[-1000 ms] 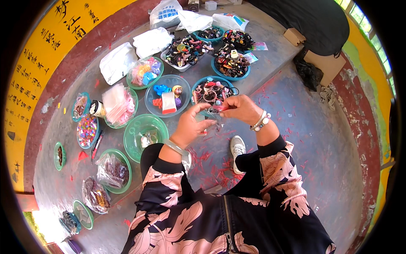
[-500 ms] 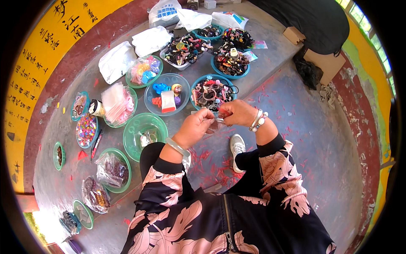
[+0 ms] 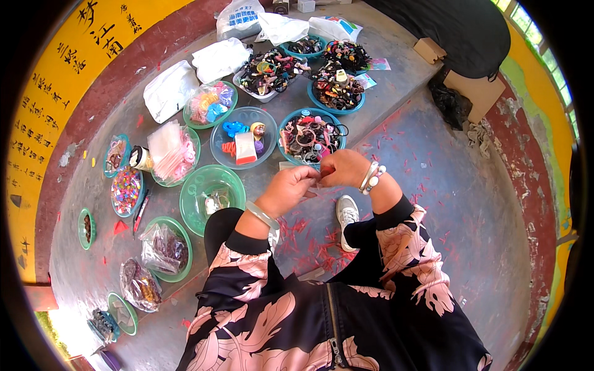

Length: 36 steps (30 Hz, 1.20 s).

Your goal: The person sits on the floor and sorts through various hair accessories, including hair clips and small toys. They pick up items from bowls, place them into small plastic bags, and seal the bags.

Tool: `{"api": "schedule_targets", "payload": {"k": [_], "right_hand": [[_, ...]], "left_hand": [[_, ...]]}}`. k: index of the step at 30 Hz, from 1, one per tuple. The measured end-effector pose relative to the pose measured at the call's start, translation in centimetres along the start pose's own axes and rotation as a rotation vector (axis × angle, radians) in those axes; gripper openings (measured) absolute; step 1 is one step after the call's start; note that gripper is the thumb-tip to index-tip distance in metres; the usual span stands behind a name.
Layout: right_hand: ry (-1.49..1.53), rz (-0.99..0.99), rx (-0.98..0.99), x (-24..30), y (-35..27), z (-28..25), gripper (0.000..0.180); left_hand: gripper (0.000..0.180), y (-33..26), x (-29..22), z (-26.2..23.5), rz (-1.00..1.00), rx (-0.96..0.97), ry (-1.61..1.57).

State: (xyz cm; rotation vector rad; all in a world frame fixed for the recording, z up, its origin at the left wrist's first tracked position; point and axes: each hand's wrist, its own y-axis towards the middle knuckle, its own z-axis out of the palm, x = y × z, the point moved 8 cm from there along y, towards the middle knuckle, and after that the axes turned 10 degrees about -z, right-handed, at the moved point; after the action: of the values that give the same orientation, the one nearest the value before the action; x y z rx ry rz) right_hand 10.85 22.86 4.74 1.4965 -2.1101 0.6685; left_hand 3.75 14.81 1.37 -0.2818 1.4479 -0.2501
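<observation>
Both hands, left hand and right hand, meet fingertip to fingertip, each grip pinched on a tiny, hard-to-make-out piece, seemingly for fine work. They hover just before the blue plastic bowl of dark hair ties on the concrete floor, within easy reach.

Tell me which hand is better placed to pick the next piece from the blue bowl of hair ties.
Probably the right hand: it sits just below the blue bowl rim, while the left hand is lower and farther away.

green bowls, white bags, cardboard box
</observation>
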Motion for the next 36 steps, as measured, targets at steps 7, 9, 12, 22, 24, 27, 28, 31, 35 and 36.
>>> {"api": "schedule_targets", "payload": {"k": [7,9,12,22,24,27,28,31,35,36], "right_hand": [[-0.160,-0.014,-0.027,-0.2,0.3,0.3,0.024],[-0.224,-0.002,-0.042,0.1,0.5,0.5,0.024],[-0.288,0.062,-0.050,0.4,0.5,0.9,0.025],[-0.264,0.038,-0.231,2.3,0.4,0.0,0.020],[-0.263,0.029,-0.266,2.2,0.5,-0.1,0.020],[-0.211,-0.036,-0.308,2.1,0.7,-0.2,0.021],[-0.165,-0.079,-0.319,1.9,0.8,-0.5,0.022],[0.010,-0.083,-0.433,0.4,1.1,-2.8,0.020],[0.242,0.152,-0.580,-6.6,1.9,-4.2,0.014],[0.219,0.196,-0.577,-8.5,2.3,-3.9,0.014]], "left_hand": [[0.019,0.4,0.1,-0.1,0.048,-0.006,0.189],[0.021,0.5,0.2,-0.4,0.086,-0.091,0.162],[0.024,0.7,0.2,-0.8,0.104,-0.182,0.155],[0.014,1.1,1.2,-2.8,0.132,-0.342,0.292],[0.014,0.9,0.8,-2.8,0.111,-0.362,0.261],[0.015,0.3,0.3,-3.0,0.056,-0.387,0.217],[0.016,0.3,0.4,-3.2,0.034,-0.395,0.203],[0.019,-0.7,-0.4,-6.1,0.170,-0.559,0.236],[0.019,-1.7,-0.4,-10.3,0.168,-0.607,-0.075],[0.018,-2.2,-1.1,-10.9,0.153,-0.607,-0.137]]}}
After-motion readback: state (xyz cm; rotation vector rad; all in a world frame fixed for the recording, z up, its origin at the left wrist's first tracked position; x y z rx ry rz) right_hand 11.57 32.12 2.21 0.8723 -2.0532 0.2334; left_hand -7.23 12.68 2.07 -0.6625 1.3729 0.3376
